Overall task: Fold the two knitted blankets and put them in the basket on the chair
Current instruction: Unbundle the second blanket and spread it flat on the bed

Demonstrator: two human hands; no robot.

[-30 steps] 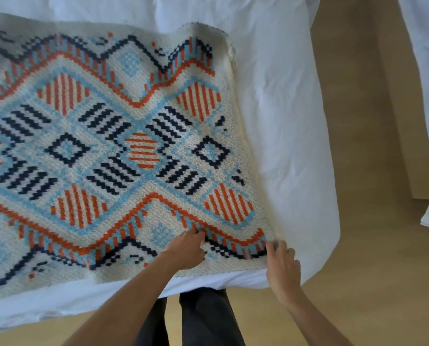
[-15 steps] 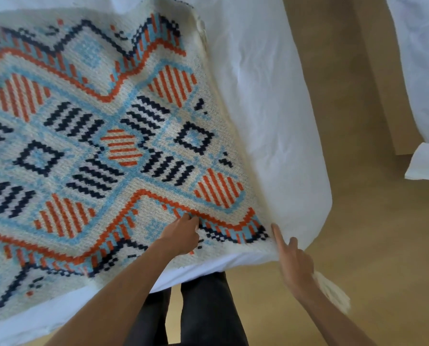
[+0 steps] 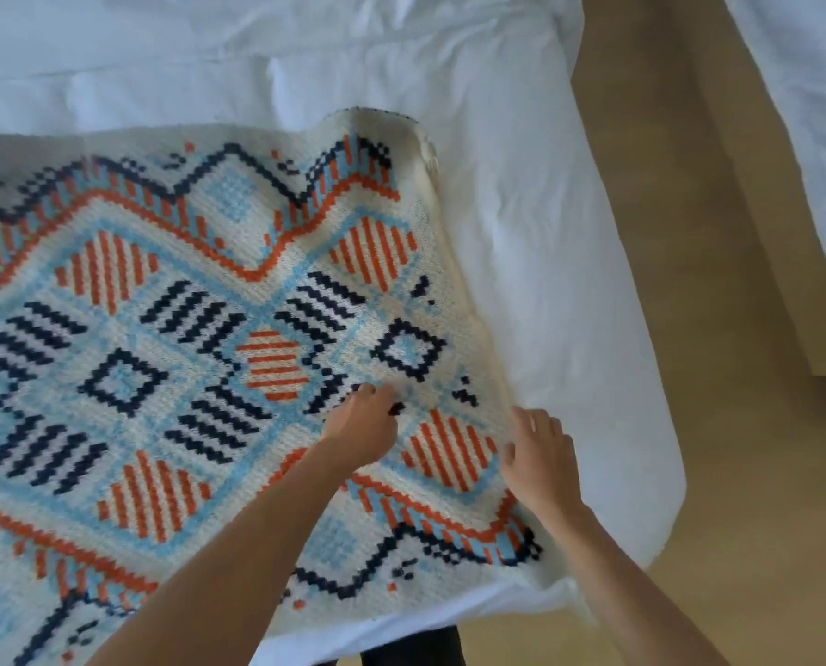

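A cream knitted blanket (image 3: 171,358) with orange, navy and light-blue geometric patterns lies spread flat on a white bed. My left hand (image 3: 365,427) rests on the blanket near its right side, fingers curled against the knit between a navy square and an orange striped diamond. My right hand (image 3: 538,456) sits at the blanket's right edge, fingers apart and slightly blurred, holding nothing. Only one blanket is in view. No basket or chair shows.
The white bed sheet (image 3: 521,233) extends past the blanket to the right and ends at a tan floor (image 3: 738,521). A second white bed (image 3: 810,113) hangs at the far right. My dark trousers (image 3: 411,648) stand at the bed's near edge.
Both hands have moved forward from the blanket's near corner onto its surface. The right hand came up from below the bed's edge to the blanket's right edge. The view tilted up the bed.
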